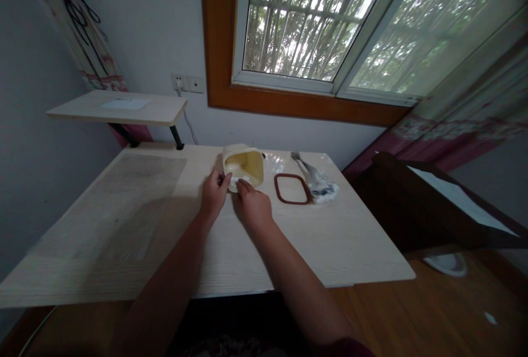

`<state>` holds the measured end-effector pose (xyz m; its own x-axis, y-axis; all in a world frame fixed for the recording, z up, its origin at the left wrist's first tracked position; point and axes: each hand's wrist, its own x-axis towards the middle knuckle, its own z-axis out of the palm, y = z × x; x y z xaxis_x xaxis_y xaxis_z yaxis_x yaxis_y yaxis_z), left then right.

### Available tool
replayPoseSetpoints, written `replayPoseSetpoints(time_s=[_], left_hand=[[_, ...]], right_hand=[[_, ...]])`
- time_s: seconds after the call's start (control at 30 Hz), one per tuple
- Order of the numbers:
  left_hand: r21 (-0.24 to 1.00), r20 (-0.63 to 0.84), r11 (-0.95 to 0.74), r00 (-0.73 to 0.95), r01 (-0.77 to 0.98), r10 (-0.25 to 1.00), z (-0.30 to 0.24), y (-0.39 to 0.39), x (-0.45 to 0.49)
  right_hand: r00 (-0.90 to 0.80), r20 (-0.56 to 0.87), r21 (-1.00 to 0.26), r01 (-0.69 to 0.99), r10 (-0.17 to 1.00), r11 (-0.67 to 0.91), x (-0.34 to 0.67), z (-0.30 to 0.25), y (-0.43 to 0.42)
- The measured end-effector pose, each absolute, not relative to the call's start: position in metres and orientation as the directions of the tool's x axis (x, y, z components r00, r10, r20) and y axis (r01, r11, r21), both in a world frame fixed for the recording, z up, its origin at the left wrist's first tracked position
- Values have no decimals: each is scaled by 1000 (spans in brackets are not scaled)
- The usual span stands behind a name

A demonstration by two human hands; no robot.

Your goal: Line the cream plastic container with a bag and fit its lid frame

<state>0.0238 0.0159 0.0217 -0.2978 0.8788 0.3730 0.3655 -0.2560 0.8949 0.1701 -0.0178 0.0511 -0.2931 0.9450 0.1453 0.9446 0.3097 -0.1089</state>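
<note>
A small cream plastic bin (254, 165) lies tipped on the table, its opening facing me and its yellowish inside showing. My left hand (213, 193) is closed at the bin's lower left rim. At the bottom of the opening, my right hand (254, 203) is closed, with its fingertips on a crumpled white piece (235, 181) at the rim; I cannot tell whether this is tissue or thin plastic. To the right of the bin, a brown rounded-square ring (276, 185) lies flat. Beside that ring is a clear plastic bag (319, 184) with whitish and dark contents.
The pale wooden table (322, 247) carries a raised shelf (165, 106) at the back left, with a sheet of paper (126, 104) on top. A wall and window (305, 21) stand behind. Dark brown furniture (396, 208) is to the right.
</note>
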Motion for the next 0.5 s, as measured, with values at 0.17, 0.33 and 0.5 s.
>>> replayPoseSetpoints(time_s=[0.17, 0.33, 0.5], left_hand=[[870, 384, -251, -264, 424, 885, 23, 15, 31], [888, 371, -260, -253, 380, 894, 19, 17, 33], [919, 332, -245, -267, 310, 905, 19, 18, 31]], right_hand=[[-161, 105, -86, 982, 981, 170, 180, 52, -19], [-233, 108, -124, 961, 967, 245, 175, 49, -23], [-304, 138, -142, 936, 943, 323, 175, 47, -24]])
